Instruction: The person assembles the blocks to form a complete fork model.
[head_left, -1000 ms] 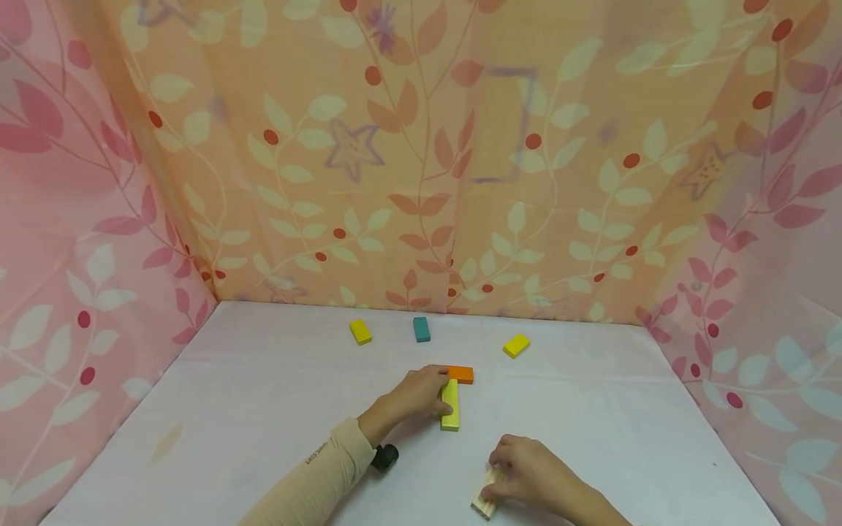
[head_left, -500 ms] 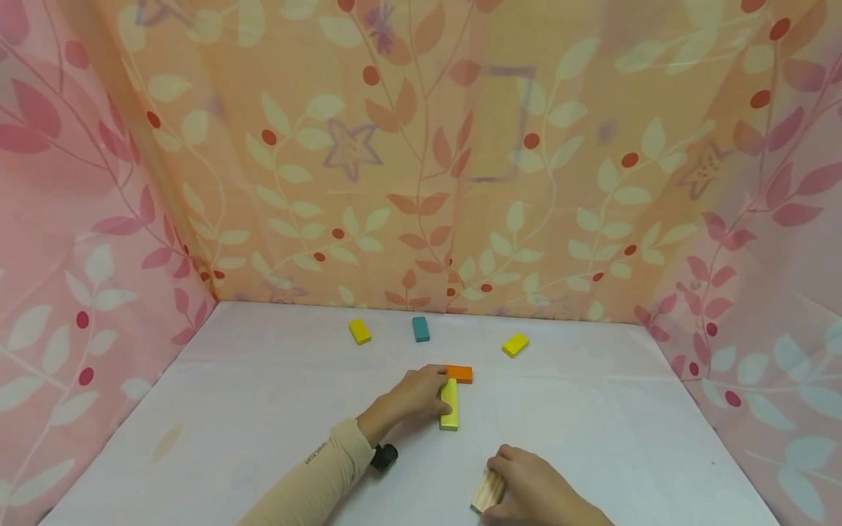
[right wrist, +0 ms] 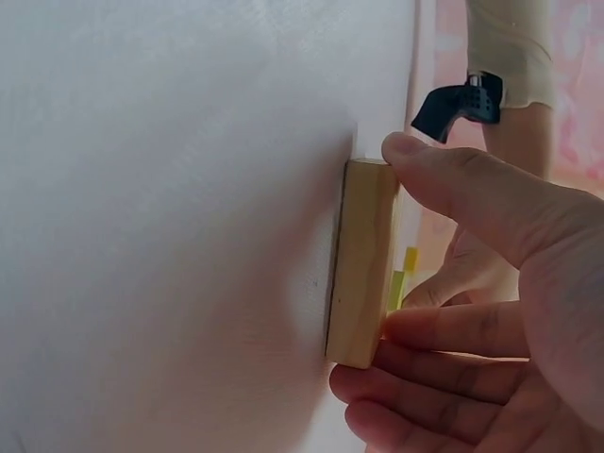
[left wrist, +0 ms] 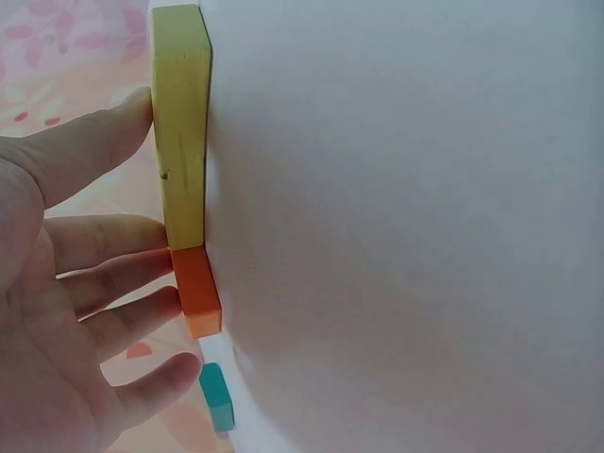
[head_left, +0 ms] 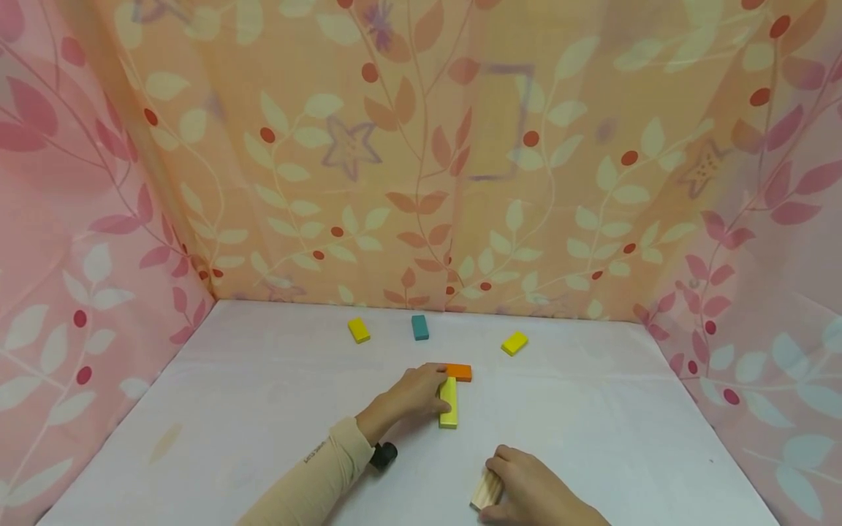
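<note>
My left hand (head_left: 416,391) rests by a long light-yellow block (head_left: 448,403) lying flat mid-table. In the left wrist view, the thumb and index fingertips touch one long face of that yellow block (left wrist: 184,142). Other fingertips lie against the orange block (left wrist: 196,293), whose side meets the yellow block's far end in a T. My right hand (head_left: 536,489) holds a plain wooden block (head_left: 487,491) lengthwise near the front edge. In the right wrist view, the thumb sits at one end of this wooden block (right wrist: 363,264) and fingers at the other.
Toward the back lie a yellow block (head_left: 358,330), a teal block (head_left: 420,327) and another yellow block (head_left: 514,343). A black device (head_left: 384,455) hangs under the left wrist. Patterned curtains (head_left: 421,183) enclose the white table (head_left: 592,409) at the back and sides.
The right hand's fingers have shifted slightly toward me along the wooden block, uncovering more of its top. The left hand and the other blocks stay in place.
</note>
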`<state>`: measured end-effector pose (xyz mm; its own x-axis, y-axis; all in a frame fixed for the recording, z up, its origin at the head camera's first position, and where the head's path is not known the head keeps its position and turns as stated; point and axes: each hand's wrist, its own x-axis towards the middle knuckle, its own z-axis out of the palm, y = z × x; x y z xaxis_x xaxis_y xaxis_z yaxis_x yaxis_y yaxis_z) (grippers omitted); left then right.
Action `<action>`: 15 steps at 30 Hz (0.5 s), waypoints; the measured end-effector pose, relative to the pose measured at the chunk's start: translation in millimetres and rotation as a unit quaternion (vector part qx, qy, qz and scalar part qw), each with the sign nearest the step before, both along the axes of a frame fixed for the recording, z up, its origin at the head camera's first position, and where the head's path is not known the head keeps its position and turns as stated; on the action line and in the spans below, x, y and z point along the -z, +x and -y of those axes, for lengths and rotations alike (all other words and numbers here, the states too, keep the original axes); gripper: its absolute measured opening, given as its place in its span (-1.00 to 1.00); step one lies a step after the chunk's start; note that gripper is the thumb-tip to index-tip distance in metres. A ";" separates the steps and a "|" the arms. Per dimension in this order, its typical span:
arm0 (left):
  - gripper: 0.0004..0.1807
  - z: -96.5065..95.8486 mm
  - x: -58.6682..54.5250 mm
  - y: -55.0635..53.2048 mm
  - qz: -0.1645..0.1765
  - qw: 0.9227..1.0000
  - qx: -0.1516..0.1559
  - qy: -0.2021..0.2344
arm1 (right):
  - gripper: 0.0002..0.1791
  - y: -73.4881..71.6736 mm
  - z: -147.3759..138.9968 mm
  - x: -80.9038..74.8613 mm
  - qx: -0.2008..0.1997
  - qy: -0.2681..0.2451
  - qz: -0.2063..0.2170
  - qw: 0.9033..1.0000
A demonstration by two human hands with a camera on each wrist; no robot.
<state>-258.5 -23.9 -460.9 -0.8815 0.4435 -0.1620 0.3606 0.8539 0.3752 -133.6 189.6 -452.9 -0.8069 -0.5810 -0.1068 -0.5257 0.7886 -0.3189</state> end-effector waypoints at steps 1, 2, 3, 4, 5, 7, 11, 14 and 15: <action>-0.33 -0.4 0.2 -0.3 0.000 1.000 0.000 -0.002 | -0.31 0.1 0.0 0.0 0.000 0.000 -0.002 1.000; -0.33 -0.9 0.6 -0.8 0.000 1.000 0.000 -0.003 | -0.30 0.4 -0.1 -0.2 0.000 0.001 -0.003 1.000; -0.34 -1.4 0.8 -1.0 0.000 1.000 0.001 -0.005 | -0.31 0.6 -0.3 -0.2 0.001 0.000 -0.002 1.000; -0.34 -1.8 1.1 -1.0 -0.001 1.000 0.002 -0.006 | -0.31 0.9 -0.6 -0.2 0.001 0.000 -0.003 1.000; -0.35 -2.3 1.6 -1.1 -0.002 1.000 0.003 -0.009 | -0.31 1.2 -1.0 -0.3 0.001 0.001 -0.001 1.000; -0.36 -2.9 1.8 -0.9 -0.003 1.000 0.004 -0.010 | -0.31 1.6 -1.7 -0.4 0.000 0.003 0.000 1.000; -0.35 -2.5 1.5 -0.6 -0.002 1.000 0.001 -0.009 | -0.32 1.0 -1.8 0.1 -0.005 -0.002 0.007 1.000; -0.33 -1.0 1.2 -1.0 -0.002 1.000 0.000 -0.008 | -0.33 -0.1 -0.8 0.5 -0.010 -0.010 0.010 1.000; -0.33 -0.4 1.2 -1.3 -0.004 1.000 0.001 -0.008 | -0.34 -0.5 -0.4 0.6 -0.012 -0.013 0.007 1.000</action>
<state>-259.8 -23.5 -462.1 -0.8817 0.4427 -0.1631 0.3652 0.8593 0.3580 -134.1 190.0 -453.5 -0.7908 -0.6033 -0.1030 -0.5398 0.7668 -0.3474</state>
